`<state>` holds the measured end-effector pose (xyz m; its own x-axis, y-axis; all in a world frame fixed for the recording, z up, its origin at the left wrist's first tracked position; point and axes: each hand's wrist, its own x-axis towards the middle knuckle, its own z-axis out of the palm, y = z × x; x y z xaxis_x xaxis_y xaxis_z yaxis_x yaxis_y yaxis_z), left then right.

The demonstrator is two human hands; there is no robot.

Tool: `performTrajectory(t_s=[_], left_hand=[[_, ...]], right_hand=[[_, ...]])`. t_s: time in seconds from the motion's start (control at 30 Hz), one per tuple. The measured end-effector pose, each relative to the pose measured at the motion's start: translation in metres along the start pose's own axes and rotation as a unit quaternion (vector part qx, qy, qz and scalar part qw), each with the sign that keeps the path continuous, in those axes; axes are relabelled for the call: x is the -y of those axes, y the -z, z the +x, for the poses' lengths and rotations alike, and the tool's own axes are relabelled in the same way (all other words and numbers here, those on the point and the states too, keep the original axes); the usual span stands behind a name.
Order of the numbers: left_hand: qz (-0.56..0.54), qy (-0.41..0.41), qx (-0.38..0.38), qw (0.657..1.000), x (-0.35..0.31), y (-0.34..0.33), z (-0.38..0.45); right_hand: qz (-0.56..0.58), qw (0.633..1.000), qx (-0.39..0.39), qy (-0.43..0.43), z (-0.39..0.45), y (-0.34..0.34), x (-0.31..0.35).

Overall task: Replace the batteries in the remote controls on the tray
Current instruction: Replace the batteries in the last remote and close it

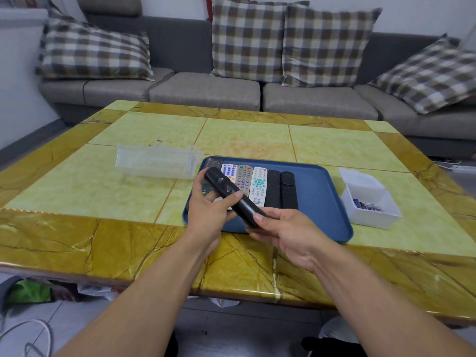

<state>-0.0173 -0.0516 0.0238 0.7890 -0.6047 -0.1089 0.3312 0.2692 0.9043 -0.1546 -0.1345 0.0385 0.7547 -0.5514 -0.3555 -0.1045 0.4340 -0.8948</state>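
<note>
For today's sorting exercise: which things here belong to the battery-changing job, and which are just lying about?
Belong to the job:
black remote, held by left hand and right hand
remotes on the blue tray
white box of batteries

Just lying about:
clear plastic container
plaid cushions
sofa

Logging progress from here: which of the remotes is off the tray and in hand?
The black remote, gripped by the left hand and right hand above the blue tray; the others lie flat in a row.
</note>
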Motion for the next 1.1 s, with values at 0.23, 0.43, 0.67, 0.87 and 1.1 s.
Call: performTrajectory(t_s=[0.23, 0.43, 0.67, 0.87, 1.1], left_hand=[[0.076, -0.067, -0.035, 0.994, 0.01, -0.005, -0.007], [0.129, -0.097, 0.02, 0.987, 0.003, -0.016, -0.006], [0.553, -0.206, 0.084, 0.803, 0.022, 0.011, 0.007], [0.718, -0.153, 0.087, 0.674, 0.03, 0.019, 0.015], [0.747, -0.129, 0.097, 0.645, 0.033, 0.014, 0.014]], right_hand=[[-0.468, 0.852, -0.121, 0.201, -0.002, -0.007, -0.003], [-0.564, 0.758, -0.19, 0.266, 0.003, -0.005, 0.003], [-0.322, 0.885, -0.307, 0.137, 0.032, 0.058, 0.015], [-0.305, 0.891, -0.331, 0.062, 0.04, 0.084, 0.015], [-0.456, 0.824, -0.331, 0.056, 0.055, 0.091, 0.014]])
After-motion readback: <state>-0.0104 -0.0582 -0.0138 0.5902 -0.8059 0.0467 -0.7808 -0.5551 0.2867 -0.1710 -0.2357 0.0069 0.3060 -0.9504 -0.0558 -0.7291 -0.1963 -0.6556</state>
